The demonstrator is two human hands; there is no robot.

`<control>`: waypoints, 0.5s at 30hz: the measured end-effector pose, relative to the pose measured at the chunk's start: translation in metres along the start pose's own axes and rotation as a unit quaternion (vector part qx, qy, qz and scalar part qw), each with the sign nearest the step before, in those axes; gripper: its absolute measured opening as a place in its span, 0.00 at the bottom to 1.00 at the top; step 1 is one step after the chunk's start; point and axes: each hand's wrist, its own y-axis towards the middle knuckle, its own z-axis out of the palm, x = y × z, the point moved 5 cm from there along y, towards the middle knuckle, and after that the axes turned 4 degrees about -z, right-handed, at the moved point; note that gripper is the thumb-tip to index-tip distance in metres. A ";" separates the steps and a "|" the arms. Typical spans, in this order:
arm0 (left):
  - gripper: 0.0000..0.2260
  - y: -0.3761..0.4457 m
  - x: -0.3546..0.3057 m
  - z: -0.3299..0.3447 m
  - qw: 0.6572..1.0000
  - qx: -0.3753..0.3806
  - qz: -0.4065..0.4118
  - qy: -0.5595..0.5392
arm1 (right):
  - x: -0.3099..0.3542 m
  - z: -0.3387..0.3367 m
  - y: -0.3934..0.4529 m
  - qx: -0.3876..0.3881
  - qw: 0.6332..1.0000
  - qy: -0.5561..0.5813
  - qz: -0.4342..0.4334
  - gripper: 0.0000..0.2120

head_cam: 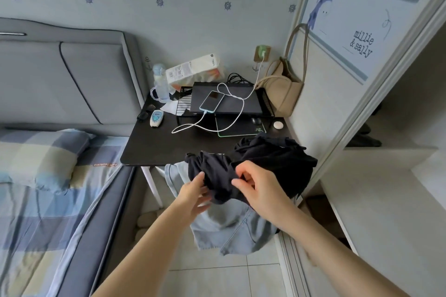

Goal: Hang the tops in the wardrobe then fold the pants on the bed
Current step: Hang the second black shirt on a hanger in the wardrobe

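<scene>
A crumpled black garment (pixel 272 161) lies bunched at the near right edge of a black table (pixel 154 149), over a light blue denim piece (pixel 231 224) that hangs down below it. My right hand (pixel 255 183) pinches a fold of the black cloth between thumb and fingers. My left hand (pixel 195 191) touches the black garment's lower left side with fingers spread, gripping nothing that I can see. The bed (pixel 48 200) with a plaid cover lies at the left. The open wardrobe (pixel 386 176) stands at the right with pale shelves.
On the table sit a phone (pixel 212 101) on a charging cable, a black wire rack, a mouse pad, a bottle (pixel 160 84) and a remote. A beige bag (pixel 282 91) hangs by the sliding wardrobe door (pixel 350 31). A pillow (pixel 38 157) lies on the bed. Tiled floor below.
</scene>
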 end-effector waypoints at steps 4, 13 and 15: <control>0.24 -0.001 -0.020 0.018 0.984 0.051 -0.042 -0.163 | 0.034 0.022 -0.051 0.178 0.977 0.117 0.015 0.06; 0.20 -0.045 -0.043 0.012 0.988 0.116 0.101 -0.023 | -0.011 -0.011 -0.086 0.192 0.954 0.043 0.226 0.05; 0.19 -0.072 -0.041 0.007 0.974 0.181 0.127 0.046 | -0.024 -0.026 -0.071 0.133 0.960 -0.001 0.245 0.08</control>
